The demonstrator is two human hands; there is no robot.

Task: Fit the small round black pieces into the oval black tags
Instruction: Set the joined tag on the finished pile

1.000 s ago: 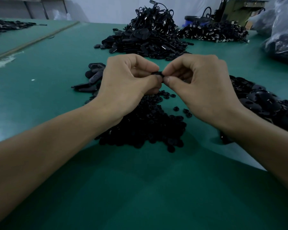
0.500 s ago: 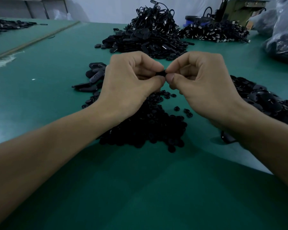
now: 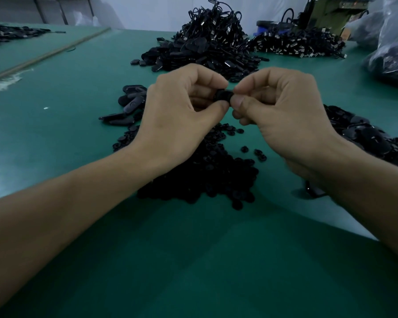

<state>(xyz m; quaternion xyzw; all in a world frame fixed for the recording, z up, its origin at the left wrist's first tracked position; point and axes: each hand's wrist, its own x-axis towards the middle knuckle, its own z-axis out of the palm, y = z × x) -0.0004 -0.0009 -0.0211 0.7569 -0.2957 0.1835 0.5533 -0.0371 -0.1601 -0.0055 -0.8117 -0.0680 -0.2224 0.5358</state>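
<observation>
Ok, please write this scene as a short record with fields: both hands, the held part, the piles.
left hand: pinches the black part with thumb and forefinger
right hand: pinches the same part from the other side
black part: mostly hidden; tag or round piece, cannot tell
heap of small round pieces: on the green table, below the hands
oval tags: loose group left of that heap
right pile: dark oval pieces, beside the right forearm
far pile: black tags with cords, behind the hands

We see the round pieces point(image 3: 207, 175) heaped mid-table point(image 3: 193, 260), with oval tags point(image 3: 365, 136) to their right. A larger heap point(image 3: 207, 47) lies behind.
</observation>
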